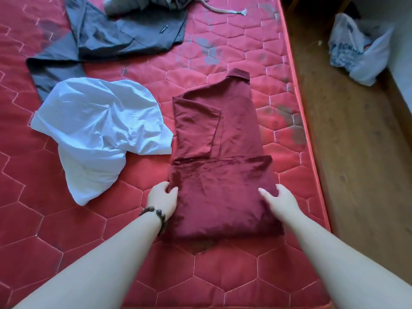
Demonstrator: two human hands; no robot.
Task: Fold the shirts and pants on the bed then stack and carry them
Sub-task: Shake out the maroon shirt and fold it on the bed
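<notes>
A maroon shirt lies lengthwise on the red quilted mattress, sleeves folded in, collar at the far end. Its near part is doubled over into a flap. My left hand, with a bead bracelet at the wrist, grips the flap's left edge. My right hand grips its right edge. A crumpled white shirt lies to the left of the maroon one. Farther back, dark grey pants are spread out unfolded, and a grey-brown garment with a drawstring lies at the top edge.
The mattress's right edge runs close beside the maroon shirt, with a worn wooden floor beyond it. A white plastic bag sits on the floor at the upper right, near a wall.
</notes>
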